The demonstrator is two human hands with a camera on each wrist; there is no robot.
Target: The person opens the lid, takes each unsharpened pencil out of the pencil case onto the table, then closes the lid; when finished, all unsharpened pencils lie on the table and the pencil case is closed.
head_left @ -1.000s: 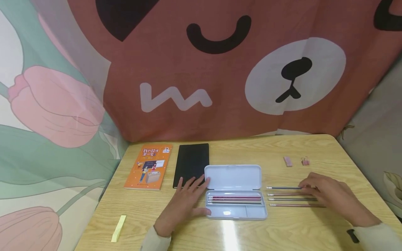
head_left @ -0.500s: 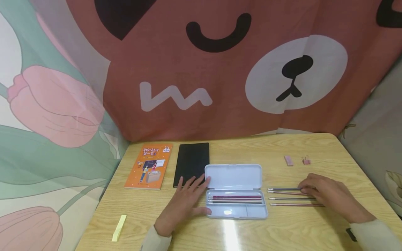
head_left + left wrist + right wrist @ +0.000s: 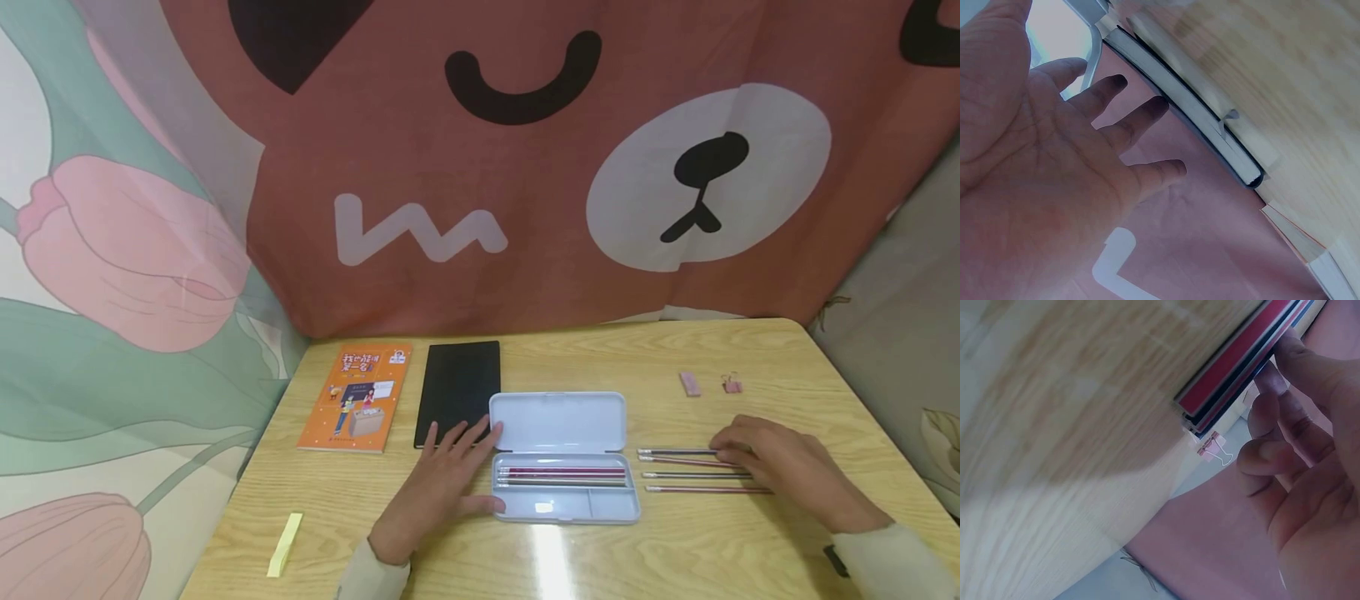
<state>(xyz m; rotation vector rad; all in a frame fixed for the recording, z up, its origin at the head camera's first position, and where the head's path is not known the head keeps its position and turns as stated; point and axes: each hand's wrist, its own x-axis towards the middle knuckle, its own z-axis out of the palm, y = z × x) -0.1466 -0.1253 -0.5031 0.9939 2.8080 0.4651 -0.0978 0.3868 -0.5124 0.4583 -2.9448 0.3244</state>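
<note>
An open white pencil case [image 3: 558,421] lies mid-table with several pencils [image 3: 561,477] in its tray. My left hand [image 3: 442,487] lies flat on the table at the case's left end, fingers straight, thumb against the tray. From the left wrist the palm [image 3: 1041,187] shows spread, holding nothing. Several loose pencils [image 3: 678,471] lie in a row right of the case. My right hand [image 3: 750,457] rests on their right ends. In the right wrist view a fingertip [image 3: 1285,356] touches the pencil ends [image 3: 1241,362], with the other fingers loosely curled.
A black notebook [image 3: 457,387] and an orange book [image 3: 356,398] lie at the back left, the notebook's edge [image 3: 1191,112] close to my left fingers. A pink eraser [image 3: 688,384] and binder clip [image 3: 731,384] sit at the back right. A yellow note [image 3: 284,545] lies front left.
The topmost loose pencil has slid down against the second one under my right fingers. My right hand has shifted slightly left. The left hand has not moved.
</note>
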